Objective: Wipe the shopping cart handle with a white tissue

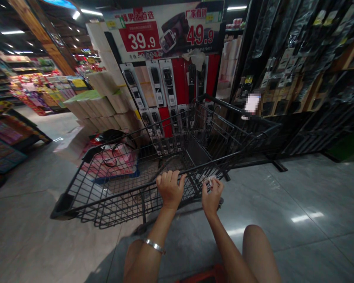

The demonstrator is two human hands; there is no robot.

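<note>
The black wire shopping cart [112,199] stands directly in front of you, upright on the floor, its basket spread across the middle of your view. A small white crumpled piece [211,179] is located at the cart's near side; its material cannot be determined.

Your left grip [168,190] is closed over the cart's near top rail, thumb to the right. Your right grip [211,196] is pinched on the white crumpled piece at the fingertips, just beside the same rail; contact with the cart cannot be confirmed. A silver bracelet [154,246] is noted on your left wrist.

Beyond the cart at left, pink packages [118,162] are visible through the mesh, with a black bag [110,136] resting on top. Pale wrapped packs [87,103] are stacked behind these. Straight ahead, a display rack [165,118] carries packaged belts beneath a price sign [168,33] reading 39.9 and 49.9. A blurred pale patch shows above the cart's far right end. Grey floor tiles [295,196] extend to your right.
</note>
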